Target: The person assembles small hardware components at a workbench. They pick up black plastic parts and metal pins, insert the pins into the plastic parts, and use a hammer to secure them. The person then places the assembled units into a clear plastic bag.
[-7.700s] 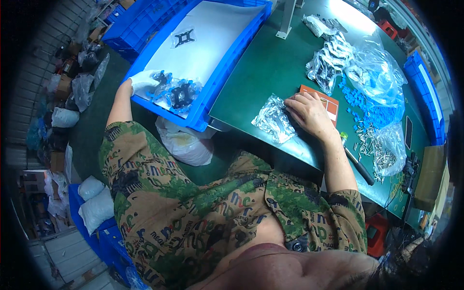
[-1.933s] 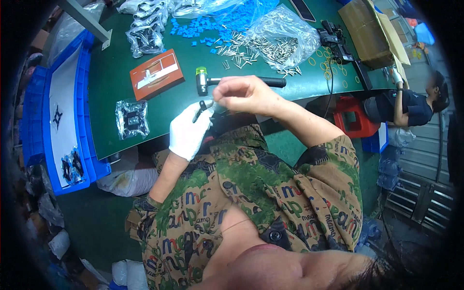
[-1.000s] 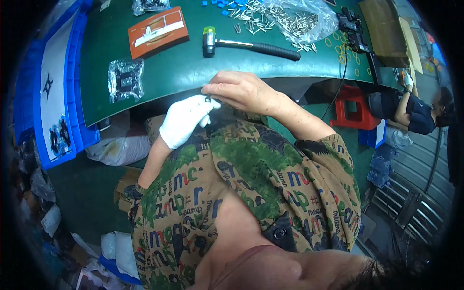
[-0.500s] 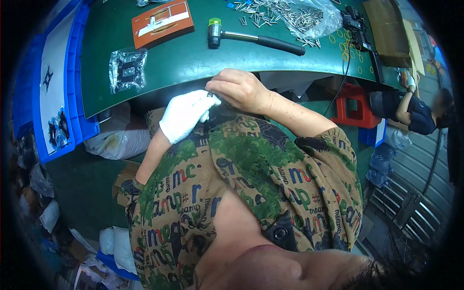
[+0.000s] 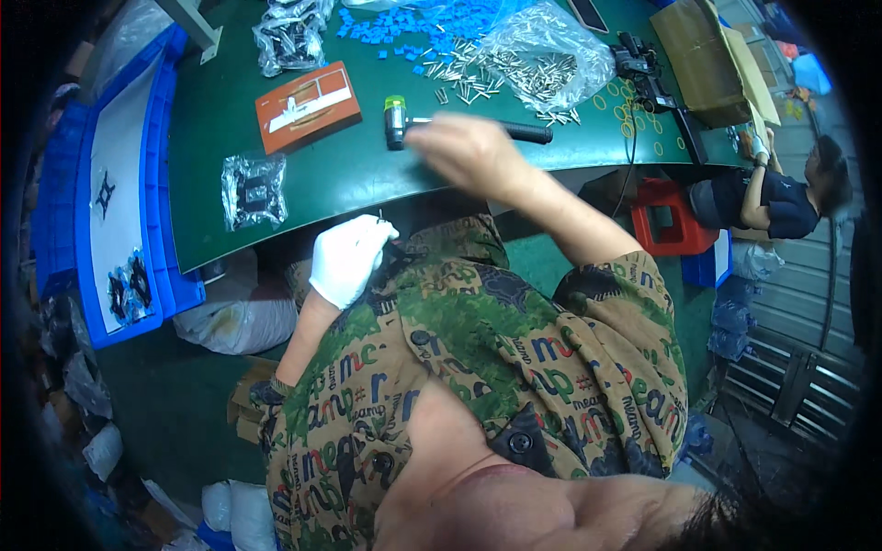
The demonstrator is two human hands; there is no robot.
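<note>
My left hand (image 5: 347, 263), in a white glove, is held just off the table's near edge. Its fingers pinch a small dark part from which a thin pin sticks up; the part is mostly hidden by the glove. My bare right hand (image 5: 470, 154) is over the table edge, smeared by motion, so its fingers cannot be made out. Beneath and beyond it lies a mallet (image 5: 395, 126) with a green-yellow face and black handle, its shaft partly covered by the hand. Metal pins (image 5: 466, 81) are scattered farther back, beside a clear bag (image 5: 556, 57) of more pins.
An orange box (image 5: 310, 106) and a bagged black part (image 5: 254, 191) lie on the green table (image 5: 335, 174). Small blue pieces (image 5: 404, 29), yellow rings (image 5: 632, 103) and a cardboard box (image 5: 703, 57) are farther back. A blue tray (image 5: 170, 275) stands left. Right are a red stool (image 5: 682, 228) and another person (image 5: 785, 197).
My right hand has left my left hand and moved up over the table to the mallet. The left hand still holds the small part. The view has shifted, showing more of the table's far side.
</note>
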